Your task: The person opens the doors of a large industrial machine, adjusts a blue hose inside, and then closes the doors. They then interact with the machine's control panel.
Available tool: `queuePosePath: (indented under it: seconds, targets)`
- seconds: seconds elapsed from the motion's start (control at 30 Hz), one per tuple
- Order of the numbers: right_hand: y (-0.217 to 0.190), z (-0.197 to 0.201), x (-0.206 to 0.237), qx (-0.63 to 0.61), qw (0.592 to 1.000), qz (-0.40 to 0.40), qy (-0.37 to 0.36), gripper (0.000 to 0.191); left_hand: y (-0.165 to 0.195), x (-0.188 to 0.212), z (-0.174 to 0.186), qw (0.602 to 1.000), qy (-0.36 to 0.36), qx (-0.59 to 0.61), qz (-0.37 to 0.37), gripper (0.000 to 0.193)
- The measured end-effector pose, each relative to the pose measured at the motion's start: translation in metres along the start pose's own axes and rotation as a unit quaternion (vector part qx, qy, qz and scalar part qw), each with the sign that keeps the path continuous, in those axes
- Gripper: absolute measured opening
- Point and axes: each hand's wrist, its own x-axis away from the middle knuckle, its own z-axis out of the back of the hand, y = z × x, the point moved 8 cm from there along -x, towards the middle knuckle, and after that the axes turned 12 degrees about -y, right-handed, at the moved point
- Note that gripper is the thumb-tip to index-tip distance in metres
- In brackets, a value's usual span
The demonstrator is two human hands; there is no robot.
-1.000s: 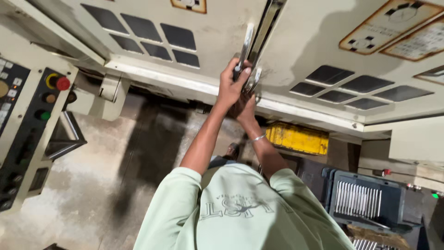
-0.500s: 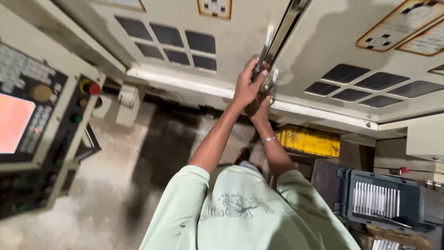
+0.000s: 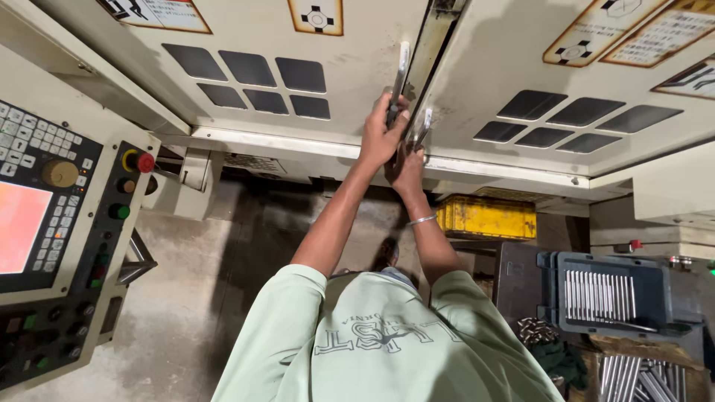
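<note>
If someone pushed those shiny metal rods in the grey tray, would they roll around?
Probably. The rods look round and smooth, so loose ones would likely roll. In the grey tray they stand packed in a row, which should hold them. Being metal, they are likely stiff and heavy for their size.

Control panel [image 3: 59,223] crowds left; doors [image 3: 335,89] block ahead.

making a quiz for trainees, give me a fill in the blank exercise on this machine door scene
1. Both hands grip the metal handles where the two machine ____ meet.
2. The crate on the floor behind the arms is ____.
3. The bracelet sits on the ____ wrist.
4. The control panel stands on the person's ____ side.

Missing words: doors; yellow; right; left
</note>
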Motion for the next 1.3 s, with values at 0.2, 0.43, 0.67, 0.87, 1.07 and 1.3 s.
queuePosePath:
  seconds: [0.2, 0.43, 0.67, 0.87, 1.07, 1.3]
  targets:
    - [0.013, 0.005, 0.003, -0.044, 0.997, -0.025, -0.065, 0.042, -0.004, -0.003, -0.005, 0.999, 0.022, 0.042, 0.013, 0.014]
    - [0.044, 0.005, 0.019, -0.064, 0.996, -0.004, -0.057, 0.07, -0.033, -0.006, -0.028, 0.993, 0.046, 0.104, 0.024, 0.012]
    - [0.075, -0.006, 0.026, -0.077, 0.994, -0.012, -0.073, 0.07, -0.053, -0.009, -0.04, 0.99, 0.083, 0.115, -0.01, 0.009]
    - [0.095, -0.009, 0.015, -0.089, 0.995, 0.011, -0.049, 0.071, -0.073, -0.027, -0.041, 0.99, 0.071, 0.122, 0.003, 0.01]
    - [0.122, -0.041, -0.004, -0.091, 0.992, -0.04, -0.075, 0.064, -0.084, -0.05, -0.03, 0.985, 0.084, 0.15, -0.013, 0.012]
    - [0.125, -0.053, -0.013, -0.082, 0.995, -0.011, -0.058, 0.061, -0.095, -0.061, -0.019, 0.981, 0.087, 0.173, -0.01, 0.011]
